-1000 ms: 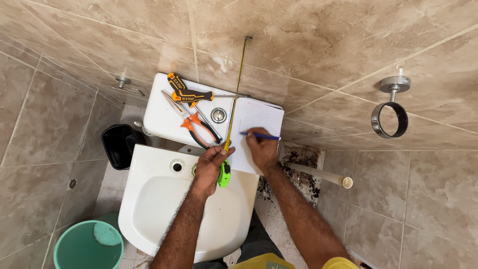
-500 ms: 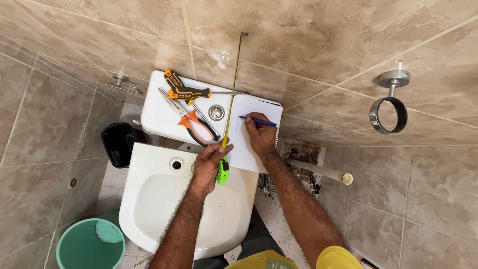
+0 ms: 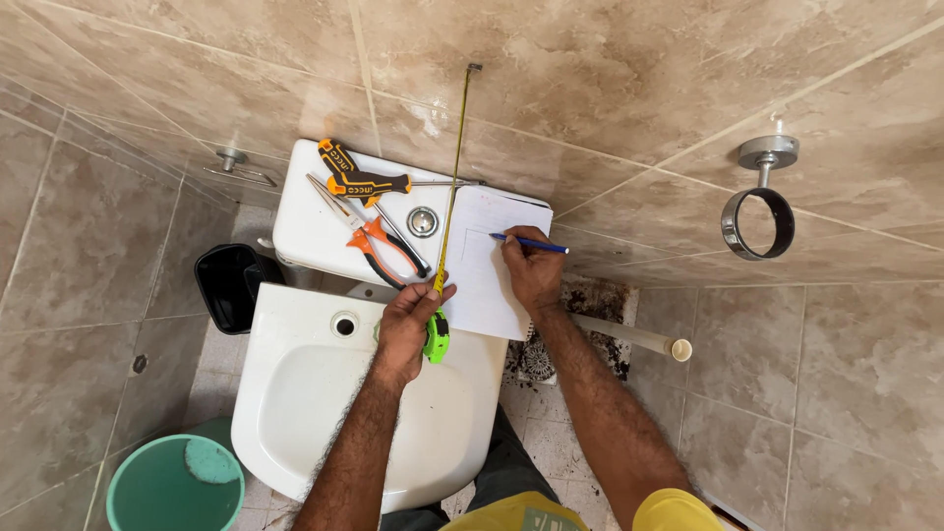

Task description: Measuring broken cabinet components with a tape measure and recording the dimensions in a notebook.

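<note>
The left hand [image 3: 408,320] grips a green tape [image 3: 437,336], its thin yellow blade running up the glossy tiled wall [image 3: 610,79]. The right hand [image 3: 534,273] pinches a slim blue pen [image 3: 529,242] on white paper [image 3: 487,261] lying on the smooth cistern [image 3: 315,221], beside orange-handled pliers [image 3: 372,239].

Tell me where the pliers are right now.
The orange-handled pliers lie on the white cistern lid in the head view, just left of the round flush button, below the orange-and-black tool.
</note>
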